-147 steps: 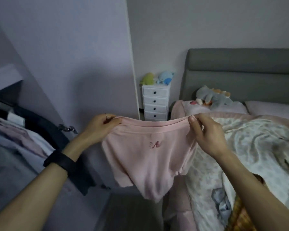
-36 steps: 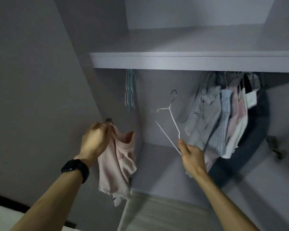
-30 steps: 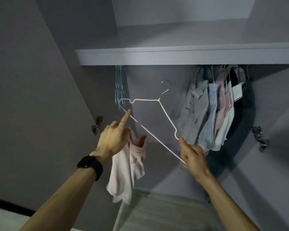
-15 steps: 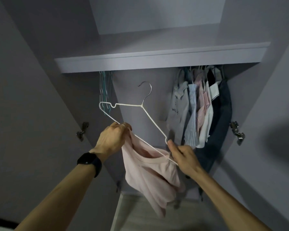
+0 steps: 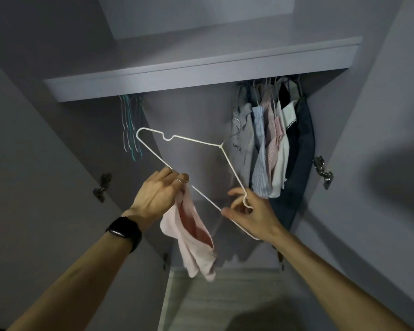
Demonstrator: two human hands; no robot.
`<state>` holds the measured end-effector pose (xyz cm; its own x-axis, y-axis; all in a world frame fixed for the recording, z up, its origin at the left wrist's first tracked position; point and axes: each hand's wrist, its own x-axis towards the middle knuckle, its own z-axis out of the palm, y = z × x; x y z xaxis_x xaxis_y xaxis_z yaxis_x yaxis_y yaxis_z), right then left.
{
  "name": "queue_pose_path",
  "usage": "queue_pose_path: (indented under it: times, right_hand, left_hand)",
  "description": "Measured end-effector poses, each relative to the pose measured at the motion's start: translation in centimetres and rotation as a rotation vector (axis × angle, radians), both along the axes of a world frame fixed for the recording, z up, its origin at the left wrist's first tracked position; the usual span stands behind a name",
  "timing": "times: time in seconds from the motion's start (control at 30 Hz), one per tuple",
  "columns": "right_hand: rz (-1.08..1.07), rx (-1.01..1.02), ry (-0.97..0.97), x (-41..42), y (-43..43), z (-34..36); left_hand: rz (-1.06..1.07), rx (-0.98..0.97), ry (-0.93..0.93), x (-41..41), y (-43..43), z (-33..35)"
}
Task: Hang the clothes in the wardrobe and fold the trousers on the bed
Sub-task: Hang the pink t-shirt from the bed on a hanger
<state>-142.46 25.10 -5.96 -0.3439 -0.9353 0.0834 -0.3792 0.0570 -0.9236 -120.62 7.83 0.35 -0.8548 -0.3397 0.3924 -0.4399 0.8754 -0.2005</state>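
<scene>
Head camera, looking up into the open wardrobe (image 5: 196, 115).

1. Left hand (image 5: 160, 194): centre of the frame. My fingers are clenched round the top edge of a pink garment (image 5: 191, 235). The same fingers sit against the long bottom wire of a white wire hanger (image 5: 191, 139). I cannot tell whether they also grip that wire. A ring (image 5: 178, 180) is on one finger and a dark watch (image 5: 124, 231) is on the wrist.

2. Right hand (image 5: 251, 216): just right of centre. My thumb and fingers pinch the hanger at its lower right shoulder bend, with the wire end passing across the palm.

3. Hanger: held in the air between both hands, tilted, with one shoulder toward the upper left. Its hook (image 5: 236, 126) points up and right, in front of a grey shirt (image 5: 245, 144). The hook is not on any rail.

4. Pink garment: hangs bunched below my left hand, centre of the frame, with its opening facing right. It is beside the hanger's bottom wire, not over the hanger's shoulders.

5. Surroundings: a shelf (image 5: 201, 75) crosses the upper part of the frame. Empty hangers (image 5: 129, 125) hang under it at the left. A row of hung clothes (image 5: 268, 144) fills the right side, ending in a dark garment (image 5: 301, 144). A metal hinge shows at each side, left (image 5: 101, 187) and right (image 5: 322, 170).
</scene>
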Motion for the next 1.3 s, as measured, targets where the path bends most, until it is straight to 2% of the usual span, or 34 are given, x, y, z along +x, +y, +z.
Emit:
queue_pose_path:
  times: [0.1, 0.17, 0.27, 0.33, 0.4, 0.47, 0.57, 0.63, 0.73, 0.87, 0.97, 1.07, 1.3]
  right_hand:
    - [-0.041, -0.090, -0.099, -0.3, -1.6, 3.4]
    - [-0.075, -0.173, -0.234, -0.4, -3.3, 6.2]
    - [-0.171, -0.142, -0.572, 0.1, -6.0, 10.2]
    - [-0.299, -0.075, -0.515, -0.1, -7.0, 11.4]
    - [-0.454, -0.112, -0.439, -0.6, -6.9, 11.5]
    - [-0.540, -0.228, -0.620, -0.6, -6.4, 12.1]
    - [-0.545, -0.399, -0.932, -0.2, -6.0, 13.8]
    - [-0.480, -0.487, -1.037, 0.2, -6.4, 15.2]
    - [-0.357, -0.527, -1.060, 0.4, -7.9, 16.7]
    - [-0.219, -0.374, -1.007, 0.5, -10.3, 16.6]
    - [-0.245, -0.312, -0.975, 0.0, -11.1, 16.1]
    - [-0.297, -0.403, -1.035, -1.2, -11.2, 16.6]
    - [-0.217, -0.411, -1.029, -1.4, -11.0, 18.5]
  left_hand:
    - [-0.132, -0.182, -0.041, -0.1, -0.3, 0.2]
    - [-0.182, -0.246, -0.081, -0.5, -0.2, 0.7]
    - [-0.086, -0.154, -0.055, -1.2, 0.4, 1.7]
    - [0.023, -0.032, 0.005, -1.2, 1.0, 2.7]
    - [0.141, 0.139, 0.072, -0.7, 1.6, 3.4]
    - [0.280, 0.308, 0.153, -0.3, 1.6, 4.3]
    - [0.319, 0.264, 0.170, -0.1, 1.0, 4.9]
    - [0.286, 0.229, 0.178, 0.1, 1.0, 4.9]
    - [0.260, 0.193, 0.195, -0.1, 1.3, 5.4]
    - [0.272, 0.201, 0.272, -0.4, 1.6, 6.9]
    - [0.304, 0.196, 0.310, 0.0, 1.4, 7.9]
    - [0.305, 0.196, 0.318, 0.6, 1.4, 8.2]
    - [0.270, 0.135, 0.221, 1.0, 0.9, 7.6]
